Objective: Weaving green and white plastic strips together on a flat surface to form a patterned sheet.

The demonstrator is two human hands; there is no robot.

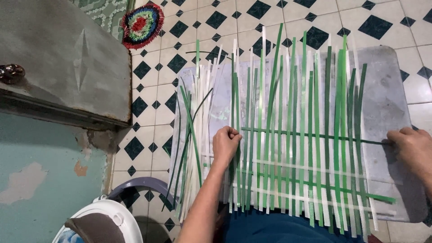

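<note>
Many long green and white plastic strips (288,135) lie side by side on a grey board (382,94), running away from me. A thin dark green strip (315,135) crosses them sideways, woven over and under. My left hand (226,143) pinches its left end among the upright strips. My right hand (411,146) grips its right end at the board's right edge. Lower down, white and green cross strips (315,184) lie woven in.
A loose bundle of white and green strips (198,130) lies at the board's left edge. The floor (153,108) has white tiles with black diamonds. A round multicoloured mat (141,24) lies far left, a grey door (63,58) stands left, and a white and purple stool (112,216) is below.
</note>
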